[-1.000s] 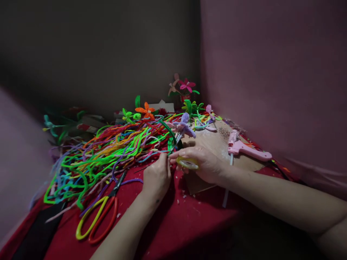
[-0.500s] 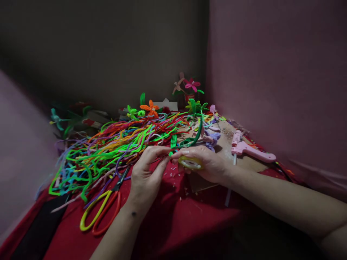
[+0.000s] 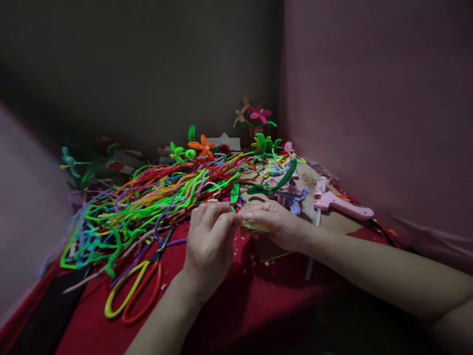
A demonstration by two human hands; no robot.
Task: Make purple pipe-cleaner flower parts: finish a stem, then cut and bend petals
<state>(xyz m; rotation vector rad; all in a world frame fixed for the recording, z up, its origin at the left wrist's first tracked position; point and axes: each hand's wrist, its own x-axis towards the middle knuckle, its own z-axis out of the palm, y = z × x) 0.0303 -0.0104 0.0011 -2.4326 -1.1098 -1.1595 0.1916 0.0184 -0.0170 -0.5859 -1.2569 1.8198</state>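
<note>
My left hand [image 3: 210,236] is closed in a pinch, its fingertips meeting those of my right hand. A bit of green pipe cleaner stem [image 3: 233,209] shows at these fingertips; the rest is hidden. Curled around a yellow roll of tape [image 3: 258,227], my right hand [image 3: 275,224] is closed, and the roll is seen nearly edge-on below the fingers. Just beyond the hands, dark green pipe cleaner leaves [image 3: 284,177] stick up and out to the right. A brighter green looped leaf [image 3: 235,192] stands behind the fingertips.
Many coloured pipe cleaners [image 3: 148,207] lie heaped at the left. Scissors [image 3: 138,286] with yellow and red handles rest on the red cloth [image 3: 236,315]. A pink glue gun [image 3: 340,202] lies on cardboard [image 3: 343,224] at the right. Pipe cleaner flowers [image 3: 202,146] stand behind.
My left hand has rolled over, its back now facing me. The tape roll has tilted from face-on to nearly edge-on. The dark green leaves have swung to the right.
</note>
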